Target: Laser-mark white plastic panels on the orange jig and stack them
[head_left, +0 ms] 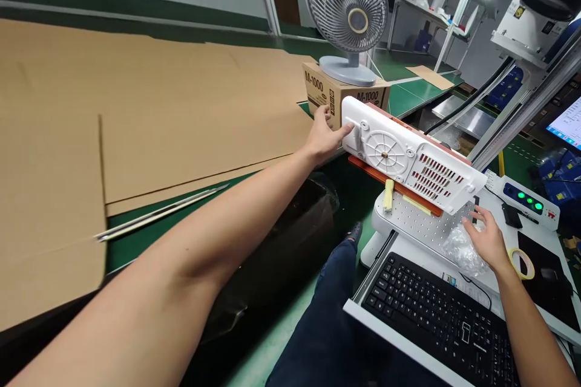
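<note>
left hand [327, 136]: spread, thumb at end of white vented plastic panel [399, 151] | right hand [489, 240]: loosely open by crumpled clear plastic [463, 249], contact unclear | panel: tilted, above perforated white platform [415, 217]

Fan [348, 18] on box [320, 92] behind panel [399, 154].

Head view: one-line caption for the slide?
Left hand at one end of a white slotted panel, right hand by crumpled clear plastic.

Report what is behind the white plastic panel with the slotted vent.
Orange-red material shows above and below the white panel and through its slots; farther back is a brown cardboard box printed M-1000. The panel hides the rest of both.
</note>
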Available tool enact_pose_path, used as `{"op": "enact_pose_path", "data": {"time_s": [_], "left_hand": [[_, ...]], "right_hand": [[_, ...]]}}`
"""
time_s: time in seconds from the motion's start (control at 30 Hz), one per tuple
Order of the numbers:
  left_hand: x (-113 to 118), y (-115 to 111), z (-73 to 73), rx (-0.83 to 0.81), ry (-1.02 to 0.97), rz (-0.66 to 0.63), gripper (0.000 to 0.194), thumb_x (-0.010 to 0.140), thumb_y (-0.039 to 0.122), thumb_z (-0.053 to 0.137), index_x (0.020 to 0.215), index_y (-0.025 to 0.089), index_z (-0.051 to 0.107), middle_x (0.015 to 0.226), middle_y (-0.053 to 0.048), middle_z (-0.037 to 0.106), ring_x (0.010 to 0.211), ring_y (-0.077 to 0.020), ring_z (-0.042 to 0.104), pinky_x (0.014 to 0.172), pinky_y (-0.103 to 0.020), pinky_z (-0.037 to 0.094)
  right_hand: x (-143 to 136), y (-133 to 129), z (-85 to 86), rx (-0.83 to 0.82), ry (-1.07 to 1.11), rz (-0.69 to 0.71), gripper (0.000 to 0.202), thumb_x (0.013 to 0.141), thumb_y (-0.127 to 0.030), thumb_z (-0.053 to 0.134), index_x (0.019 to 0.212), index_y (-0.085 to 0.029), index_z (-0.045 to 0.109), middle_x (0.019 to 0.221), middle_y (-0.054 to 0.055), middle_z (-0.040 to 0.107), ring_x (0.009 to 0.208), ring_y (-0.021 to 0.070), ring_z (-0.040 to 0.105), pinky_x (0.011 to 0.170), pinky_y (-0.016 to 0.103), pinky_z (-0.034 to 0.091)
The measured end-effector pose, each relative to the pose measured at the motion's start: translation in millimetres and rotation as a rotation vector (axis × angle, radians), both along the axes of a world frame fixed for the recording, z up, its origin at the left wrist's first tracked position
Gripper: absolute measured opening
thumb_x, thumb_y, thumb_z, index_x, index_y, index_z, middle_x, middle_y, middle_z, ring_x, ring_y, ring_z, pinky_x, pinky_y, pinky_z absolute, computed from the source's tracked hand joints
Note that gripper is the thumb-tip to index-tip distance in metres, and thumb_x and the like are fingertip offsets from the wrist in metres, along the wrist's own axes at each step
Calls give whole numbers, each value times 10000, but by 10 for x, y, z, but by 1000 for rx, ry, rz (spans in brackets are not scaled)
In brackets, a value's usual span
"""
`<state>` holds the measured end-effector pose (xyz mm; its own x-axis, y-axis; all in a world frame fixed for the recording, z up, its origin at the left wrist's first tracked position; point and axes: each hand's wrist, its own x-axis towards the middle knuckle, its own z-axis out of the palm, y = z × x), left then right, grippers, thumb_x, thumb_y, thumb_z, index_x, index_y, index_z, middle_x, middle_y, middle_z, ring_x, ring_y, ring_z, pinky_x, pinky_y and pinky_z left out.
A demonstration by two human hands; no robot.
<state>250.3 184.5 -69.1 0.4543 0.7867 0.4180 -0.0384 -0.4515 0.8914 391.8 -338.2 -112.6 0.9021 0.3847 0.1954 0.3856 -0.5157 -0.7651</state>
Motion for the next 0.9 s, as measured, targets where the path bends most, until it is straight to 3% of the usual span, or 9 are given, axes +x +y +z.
{"op": "enact_pose_path", "data": {"time_s": [0.1,0.23,0.53,0.9], "left_hand": [[102,158,-24,0,-22,-159,1233,671,649,989,1643,156,413,1678,-296,498,1560,-481,489,1291,-634,404],[229,196,-108,-5,-39,-341,1113,600,631,1035,1488,159,557,1508,-224,671,1421,-443,623,1209,-603,513],[287,253,-296,-26,7,-196,1004,585,563,1054,1381,161,593,1411,-192,707,1350,-446,655,1141,-596,551],[297,153,-177,-88,-13,-196,974,574,481,1067,1365,179,588,1404,-184,712,1347,-440,657,1136,-606,567]], "right_hand": [[146,312,-30,81,2,8,953,774,-768,860,1527,-239,609,1449,142,729,1342,386,678,1157,542,510],[288,641,-132,193,-9,4,824,716,-768,915,1307,-221,746,1286,142,799,1190,394,754,1057,534,586],[326,900,-206,222,-48,-136,696,713,-776,873,1089,-191,845,1142,165,832,1123,468,770,1031,606,588],[359,912,-187,249,-19,-145,676,685,-742,894,1069,-187,856,1139,158,835,1117,469,776,1032,613,601]]}}
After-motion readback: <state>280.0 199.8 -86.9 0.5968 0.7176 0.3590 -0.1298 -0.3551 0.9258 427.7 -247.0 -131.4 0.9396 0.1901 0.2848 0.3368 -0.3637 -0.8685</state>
